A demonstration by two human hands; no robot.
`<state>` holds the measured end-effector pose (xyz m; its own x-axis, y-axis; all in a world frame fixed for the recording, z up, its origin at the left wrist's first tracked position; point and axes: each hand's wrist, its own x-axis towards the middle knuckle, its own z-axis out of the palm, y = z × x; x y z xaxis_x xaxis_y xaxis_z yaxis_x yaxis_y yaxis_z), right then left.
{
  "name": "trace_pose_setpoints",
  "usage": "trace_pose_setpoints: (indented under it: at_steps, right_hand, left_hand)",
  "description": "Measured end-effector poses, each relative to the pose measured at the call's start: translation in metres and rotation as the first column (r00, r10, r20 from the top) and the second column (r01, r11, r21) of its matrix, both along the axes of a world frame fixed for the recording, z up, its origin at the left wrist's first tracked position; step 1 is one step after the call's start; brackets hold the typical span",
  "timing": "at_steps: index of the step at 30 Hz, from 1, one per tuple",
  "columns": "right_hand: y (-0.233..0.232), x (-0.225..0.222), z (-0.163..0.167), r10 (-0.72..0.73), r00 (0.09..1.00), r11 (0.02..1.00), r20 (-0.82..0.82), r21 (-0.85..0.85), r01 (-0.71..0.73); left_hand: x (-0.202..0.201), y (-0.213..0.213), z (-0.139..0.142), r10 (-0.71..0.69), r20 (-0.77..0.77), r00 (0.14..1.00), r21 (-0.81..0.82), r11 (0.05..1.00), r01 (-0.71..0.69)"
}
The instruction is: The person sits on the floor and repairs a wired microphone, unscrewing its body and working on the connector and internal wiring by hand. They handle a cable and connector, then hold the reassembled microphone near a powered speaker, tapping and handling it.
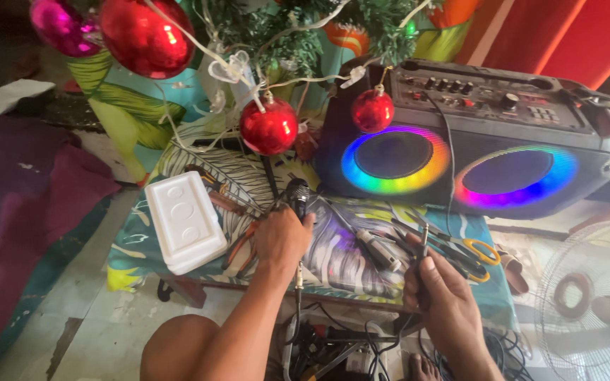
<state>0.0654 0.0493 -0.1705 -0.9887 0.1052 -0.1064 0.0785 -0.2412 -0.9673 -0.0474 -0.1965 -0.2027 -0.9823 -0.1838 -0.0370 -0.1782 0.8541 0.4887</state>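
Home: xmas tree (298,35), fan (591,303)

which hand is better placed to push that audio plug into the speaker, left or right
Probably the right hand: it already pinches the audio plug, tip up, on the speaker's side. The left hand is wrapped around the microphone.

Glossy red baubles (269,125) hang at 12 o'clock. The speaker (481,134) looks like matt black plastic with glowing rings. A white foam box (183,220) at 9 o'clock is dull and pitted. The surface (340,254) wears shiny printed cloth. The microphone (296,196) head is metal mesh.
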Motion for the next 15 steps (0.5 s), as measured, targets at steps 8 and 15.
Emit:
trace_pose_setpoints:
  at_steps: [8,15]
  right_hand:
    - [0.045,0.008,0.02,-0.06,0.945,0.881,-0.32,0.428,0.201]
    - [0.08,0.029,0.082,0.094,0.778,0.875,-0.622,0.424,0.234]
  left_hand:
    - [0.021,-0.001,0.0,0.059,-0.234,0.97,0.241,0.971,-0.001]
    - [0.07,0.003,0.019,-0.228,-0.501,0.835,0.759,0.347,0.55]
